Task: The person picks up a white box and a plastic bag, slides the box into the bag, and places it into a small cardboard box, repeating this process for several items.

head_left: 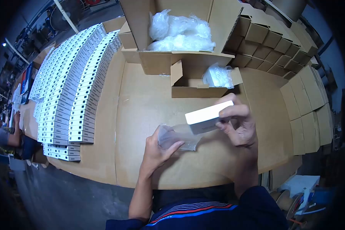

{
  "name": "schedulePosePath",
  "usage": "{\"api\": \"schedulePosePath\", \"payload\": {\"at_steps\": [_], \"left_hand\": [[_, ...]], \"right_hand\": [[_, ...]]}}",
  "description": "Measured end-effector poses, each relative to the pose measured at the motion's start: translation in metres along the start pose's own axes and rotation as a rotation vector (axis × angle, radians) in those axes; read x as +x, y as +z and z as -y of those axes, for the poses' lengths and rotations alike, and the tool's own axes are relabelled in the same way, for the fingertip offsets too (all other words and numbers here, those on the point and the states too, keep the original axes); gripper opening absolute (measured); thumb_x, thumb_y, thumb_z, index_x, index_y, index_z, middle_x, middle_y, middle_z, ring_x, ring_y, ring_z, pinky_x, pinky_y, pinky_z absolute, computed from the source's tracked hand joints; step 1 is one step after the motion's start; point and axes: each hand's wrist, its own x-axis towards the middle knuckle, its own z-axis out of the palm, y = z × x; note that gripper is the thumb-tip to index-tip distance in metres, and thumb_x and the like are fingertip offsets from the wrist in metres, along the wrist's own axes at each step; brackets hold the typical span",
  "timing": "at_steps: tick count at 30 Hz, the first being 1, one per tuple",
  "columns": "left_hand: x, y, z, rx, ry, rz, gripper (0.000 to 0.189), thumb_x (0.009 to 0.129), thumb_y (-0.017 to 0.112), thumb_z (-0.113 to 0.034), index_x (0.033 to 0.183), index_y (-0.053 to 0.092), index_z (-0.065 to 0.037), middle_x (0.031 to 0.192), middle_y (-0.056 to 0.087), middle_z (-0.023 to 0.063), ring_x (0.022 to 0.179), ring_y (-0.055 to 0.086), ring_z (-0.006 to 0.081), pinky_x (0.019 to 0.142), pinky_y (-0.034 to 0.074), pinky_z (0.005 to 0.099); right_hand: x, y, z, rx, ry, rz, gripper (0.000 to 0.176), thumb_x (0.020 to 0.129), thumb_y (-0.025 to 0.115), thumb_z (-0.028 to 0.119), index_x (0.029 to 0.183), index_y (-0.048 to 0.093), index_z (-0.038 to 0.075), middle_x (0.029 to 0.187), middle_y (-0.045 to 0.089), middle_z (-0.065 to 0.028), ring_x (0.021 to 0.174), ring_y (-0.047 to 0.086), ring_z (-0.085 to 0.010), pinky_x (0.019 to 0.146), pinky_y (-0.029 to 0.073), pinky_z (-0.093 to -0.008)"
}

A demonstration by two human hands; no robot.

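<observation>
My right hand (239, 120) grips a small white box (210, 116) by its right end, above the table. Just below and to the left, my left hand (157, 151) holds a clear plastic bag (178, 138), thumb across its front. The bag's mouth overlaps the lower edge of the white box in this view. Beyond my hands stands an open brown carton (195, 92), with a plastic-wrapped item (218, 76) in its right end.
Stacked white boxes (61, 92) fill the left side. A large open carton (165, 68) of clear plastic bags (182, 30) stands at the back. Brown cartons are piled back right (268, 48) and right (308, 111). Another person (11, 134) sits far left.
</observation>
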Motion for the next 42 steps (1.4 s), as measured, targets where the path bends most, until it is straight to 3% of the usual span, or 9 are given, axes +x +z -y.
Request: {"api": "schedulePosePath", "payload": {"at_steps": [5, 10, 18, 21, 26, 30, 33, 38, 42], "left_hand": [[0.003, 0.006, -0.012, 0.04, 0.002, 0.006, 0.048, 0.078, 0.089, -0.012, 0.116, 0.063, 0.0, 0.101, 0.077, 0.0169, 0.094, 0.077, 0.0261, 0.081, 0.06, 0.0363], [0.0, 0.007, -0.003, -0.033, -0.086, -0.024, 0.062, 0.075, 0.092, -0.015, 0.126, 0.062, 0.002, 0.11, 0.076, 0.0173, 0.104, 0.074, 0.0247, 0.09, 0.059, 0.0365], [0.0, -0.001, -0.001, -0.219, -0.182, 0.009, 0.062, 0.077, 0.091, -0.011, 0.129, 0.06, 0.004, 0.115, 0.073, 0.0121, 0.106, 0.069, 0.0175, 0.094, 0.055, 0.0334], [0.001, -0.002, 0.0, -0.328, -0.213, -0.016, 0.061, 0.079, 0.089, -0.009, 0.131, 0.059, 0.004, 0.119, 0.071, 0.0104, 0.107, 0.067, 0.0168, 0.094, 0.054, 0.0317], [-0.01, 0.004, 0.033, -0.658, -0.273, -0.062, 0.043, 0.112, 0.045, -0.029, 0.136, 0.056, 0.005, 0.121, 0.068, 0.0093, 0.106, 0.065, 0.0148, 0.093, 0.052, 0.0297], [-0.009, 0.013, 0.038, -0.706, -0.245, -0.199, 0.043, 0.112, 0.048, -0.03, 0.135, 0.057, 0.005, 0.117, 0.069, 0.0097, 0.106, 0.065, 0.0141, 0.094, 0.052, 0.0304], [-0.007, 0.014, 0.039, -0.67, -0.219, -0.247, 0.043, 0.112, 0.047, -0.03, 0.133, 0.058, 0.006, 0.117, 0.069, 0.0096, 0.105, 0.065, 0.0142, 0.094, 0.052, 0.0309], [-0.002, 0.013, 0.038, -0.474, -0.124, -0.19, 0.051, 0.113, 0.04, -0.035, 0.14, 0.055, 0.006, 0.125, 0.067, 0.0124, 0.113, 0.063, 0.018, 0.1, 0.049, 0.0341], [0.0, 0.01, 0.033, -0.248, -0.052, -0.177, 0.058, 0.114, 0.034, -0.038, 0.153, 0.042, 0.004, 0.138, 0.062, 0.0169, 0.126, 0.058, 0.0233, 0.109, 0.044, 0.0371]], "right_hand": [[0.028, 0.013, 0.009, -0.12, 0.029, 0.192, 0.042, 0.07, 0.07, -0.016, 0.103, 0.074, 0.009, 0.099, 0.057, -0.0121, 0.081, 0.058, -0.0214, 0.066, 0.046, -0.0329], [0.035, 0.04, 0.005, -0.144, 0.174, 0.203, 0.018, 0.091, 0.065, 0.002, 0.106, 0.075, 0.007, 0.091, 0.055, -0.0138, 0.082, 0.059, -0.0274, 0.072, 0.048, -0.0381], [0.022, 0.055, -0.017, 0.071, 0.404, 0.047, 0.039, 0.109, 0.047, 0.026, 0.114, 0.073, -0.001, 0.103, 0.065, -0.0137, 0.094, 0.063, -0.0218, 0.089, 0.051, -0.034], [0.014, 0.059, -0.025, 0.077, 0.459, 0.034, 0.037, 0.109, 0.047, 0.025, 0.115, 0.073, -0.001, 0.106, 0.066, -0.014, 0.099, 0.065, -0.0231, 0.092, 0.051, -0.0342], [0.003, 0.052, -0.035, 0.219, 0.578, 0.147, 0.032, 0.107, 0.054, 0.019, 0.13, 0.065, 0.001, 0.119, 0.066, -0.0157, 0.113, 0.063, -0.0238, 0.1, 0.05, -0.0339], [-0.016, 0.067, -0.036, 0.507, 0.579, -0.259, 0.055, 0.096, 0.068, 0.002, 0.146, 0.045, 0.001, 0.129, 0.061, -0.0149, 0.115, 0.062, -0.0216, 0.103, 0.049, -0.0311], [-0.056, 0.078, -0.053, 0.596, 0.788, -0.364, 0.044, 0.095, 0.072, 0.005, 0.134, 0.054, -0.003, 0.122, 0.065, -0.0128, 0.114, 0.062, -0.0162, 0.103, 0.048, -0.0298], [-0.066, 0.097, -0.053, 0.557, 0.729, -0.512, 0.009, 0.098, 0.068, 0.0, 0.107, 0.066, -0.004, 0.102, 0.069, -0.0055, 0.094, 0.064, -0.0078, 0.089, 0.052, -0.0213], [-0.068, 0.093, -0.059, 0.55, 0.568, -0.498, 0.01, 0.099, 0.067, 0.001, 0.109, 0.065, -0.002, 0.117, 0.07, -0.011, 0.105, 0.063, -0.0115, 0.095, 0.051, -0.0264]]}}
